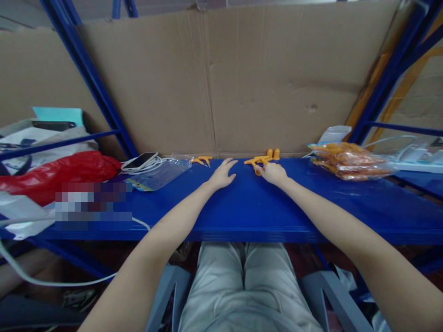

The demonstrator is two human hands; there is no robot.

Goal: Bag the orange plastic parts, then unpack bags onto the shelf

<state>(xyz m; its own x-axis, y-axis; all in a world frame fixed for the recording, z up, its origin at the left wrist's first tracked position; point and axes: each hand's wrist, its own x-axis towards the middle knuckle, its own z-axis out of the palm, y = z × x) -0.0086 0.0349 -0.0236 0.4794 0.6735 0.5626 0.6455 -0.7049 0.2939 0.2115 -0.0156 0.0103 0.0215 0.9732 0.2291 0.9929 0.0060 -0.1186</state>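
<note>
My left hand [222, 176] rests on the blue shelf top [238, 207], its thumb and fingers apart and nothing in it. To its right, my right hand [274, 174] has its fingers closed on a small orange plastic piece [258, 169], mostly hidden by the fingertips. Branching orange plastic pieces [252, 161] lie against that hand; their exact kind is too small to tell. Just behind stand two orange caps [276, 154]. Left of my left hand is another forked orange piece [202, 160] with thin pointed tips, beside a clear plastic bag [162, 174].
At the right lies a stack of bagged orange pieces [349, 160], near a white power strip [418, 159]. A phone [142, 160] sits on a coiled white cable at the left, near a red plastic bag [69, 173]. Cardboard [263, 78] walls the back between blue posts.
</note>
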